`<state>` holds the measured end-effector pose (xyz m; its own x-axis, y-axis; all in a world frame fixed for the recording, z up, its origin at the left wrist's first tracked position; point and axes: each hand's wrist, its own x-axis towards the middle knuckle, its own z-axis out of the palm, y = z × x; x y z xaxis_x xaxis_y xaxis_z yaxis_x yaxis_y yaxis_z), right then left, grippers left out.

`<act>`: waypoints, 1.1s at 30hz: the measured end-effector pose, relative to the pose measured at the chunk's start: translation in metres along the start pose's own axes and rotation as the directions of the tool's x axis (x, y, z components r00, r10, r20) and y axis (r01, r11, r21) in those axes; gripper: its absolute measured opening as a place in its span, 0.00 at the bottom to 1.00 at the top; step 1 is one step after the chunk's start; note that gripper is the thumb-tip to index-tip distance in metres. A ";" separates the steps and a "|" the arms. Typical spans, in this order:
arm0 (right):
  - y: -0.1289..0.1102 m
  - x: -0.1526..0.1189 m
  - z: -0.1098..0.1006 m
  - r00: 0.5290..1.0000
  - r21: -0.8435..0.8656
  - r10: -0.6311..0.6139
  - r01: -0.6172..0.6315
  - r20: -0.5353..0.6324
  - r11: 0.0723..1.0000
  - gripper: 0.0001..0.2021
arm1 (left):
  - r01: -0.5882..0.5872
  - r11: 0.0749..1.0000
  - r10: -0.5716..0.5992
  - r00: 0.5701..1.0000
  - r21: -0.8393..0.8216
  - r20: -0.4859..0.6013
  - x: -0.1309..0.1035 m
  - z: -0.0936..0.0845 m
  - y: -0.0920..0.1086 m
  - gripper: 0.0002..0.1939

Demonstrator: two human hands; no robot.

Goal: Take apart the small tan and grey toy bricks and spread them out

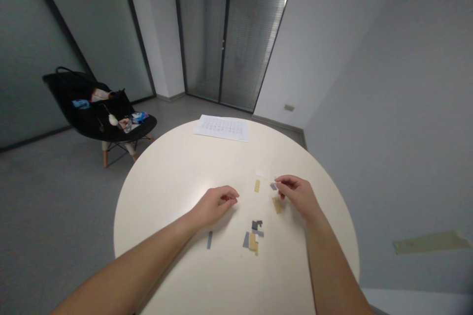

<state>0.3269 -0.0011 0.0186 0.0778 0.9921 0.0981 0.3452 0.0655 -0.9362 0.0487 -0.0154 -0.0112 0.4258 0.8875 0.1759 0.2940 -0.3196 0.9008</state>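
Note:
My right hand (297,197) is over the right side of the white round table (162,197), its thumb and forefinger pinched at the edge of a small grey building-block plate (273,186). Just below those fingers lies a tan plate (277,205), and another tan plate (257,186) is to their left. My left hand (216,204) hovers near the table's middle, fingers loosely curled with a gap to the thumb, and nothing shows in it. Nearer me sits a cluster of pieces: a dark grey piece (254,225), a tan block (252,241) and a grey plate (246,240).
A long grey strip (210,240) lies below my left hand. Toward the far side are a whitish piece (260,173) and a printed sheet of paper (221,128). Beyond the table, at left, a black chair (79,120) carries a bag and small items. A wall (399,157) stands at right.

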 end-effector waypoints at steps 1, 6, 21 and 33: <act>0.003 0.002 -0.004 0.999 -0.002 -0.006 0.005 -0.038 1.000 0.15 | -0.001 1.000 0.001 1.000 0.004 0.000 0.000 0.000 0.000 0.07; 0.015 0.007 -0.023 0.987 0.035 -0.012 0.018 -0.163 0.999 0.17 | 0.003 1.000 -0.003 1.000 0.005 0.010 0.000 -0.001 0.003 0.07; 0.030 0.010 -0.047 0.963 -0.013 -0.001 -0.002 -0.268 1.000 0.22 | 0.008 0.999 -0.010 1.000 0.046 0.029 0.000 -0.002 0.006 0.08; 0.032 0.008 -0.043 0.979 -0.202 0.055 -0.096 -0.199 0.975 0.23 | -0.014 0.997 0.011 0.999 0.082 0.037 -0.001 -0.002 0.004 0.08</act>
<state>0.3783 0.0046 0.0041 0.2811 0.9532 0.1111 0.5181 -0.0533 -0.8537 0.0474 -0.0164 -0.0071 0.4602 0.8713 0.1706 0.3570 -0.3576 0.8630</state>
